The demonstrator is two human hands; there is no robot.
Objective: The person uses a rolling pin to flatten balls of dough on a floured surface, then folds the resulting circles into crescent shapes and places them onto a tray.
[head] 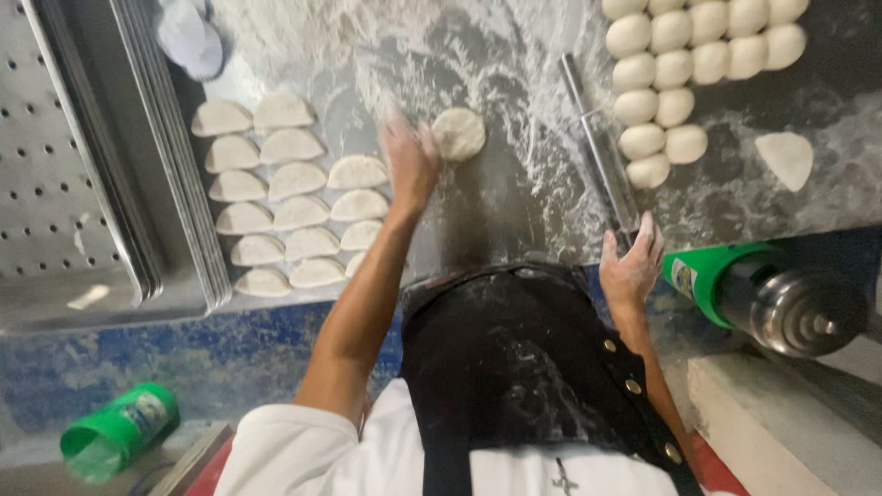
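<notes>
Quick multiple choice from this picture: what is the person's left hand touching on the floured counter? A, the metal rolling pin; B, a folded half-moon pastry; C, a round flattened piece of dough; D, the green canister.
C: the left hand rests against the round flattened dough on the floured counter, while the rolling pin lies by the right hand, and the folded pastries sit apart to the side.

There is only one view, from a camera on the person's head. It looks steeply down over the apron (pixel 514 367) and both arms onto the floured table (pixel 514 193), quite near, with some floor (pixel 230 358) below.
</notes>
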